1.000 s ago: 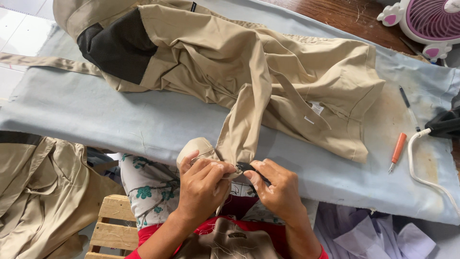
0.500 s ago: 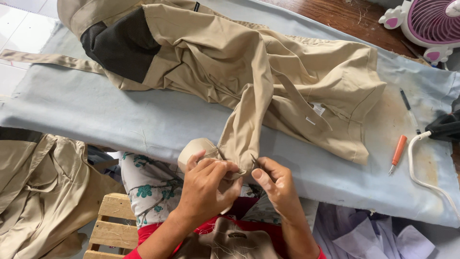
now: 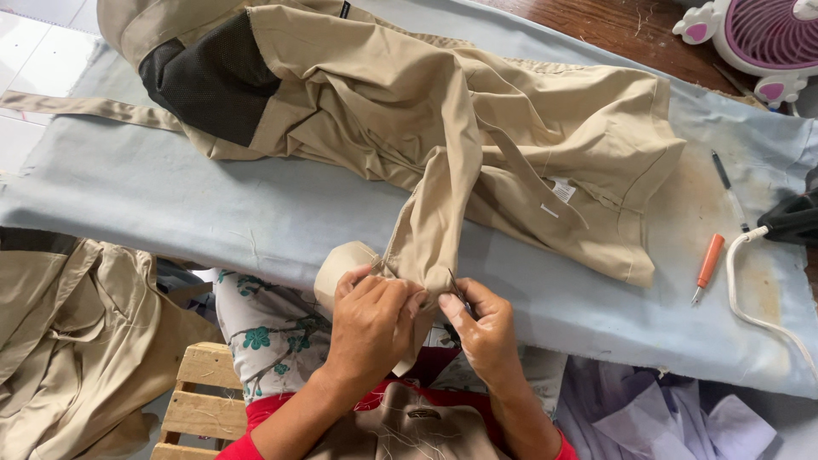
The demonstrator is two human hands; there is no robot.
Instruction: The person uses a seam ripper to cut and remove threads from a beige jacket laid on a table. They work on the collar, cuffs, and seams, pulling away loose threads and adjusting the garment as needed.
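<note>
Head view: white label [image 3: 561, 189] on khaki garment [image 3: 443, 128]

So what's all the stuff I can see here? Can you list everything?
Jacket: one, tan with a black mesh lining, spread on the board, one sleeve hanging to the hands.
Ironing board cover: one, pale blue, stained at the right end.
Small tool: one, orange handle, on the board at right.
Pen: one, dark, near the right end.
Cord: one, white, curling at far right.
Fan: one, white and pink, top right.
Pile of tan garments: one, lower left.
Wooden stool: one, light wood, bottom.
Left hand: pinching the sleeve end.
Right hand: holding the sleeve end with a thin tool.
</note>
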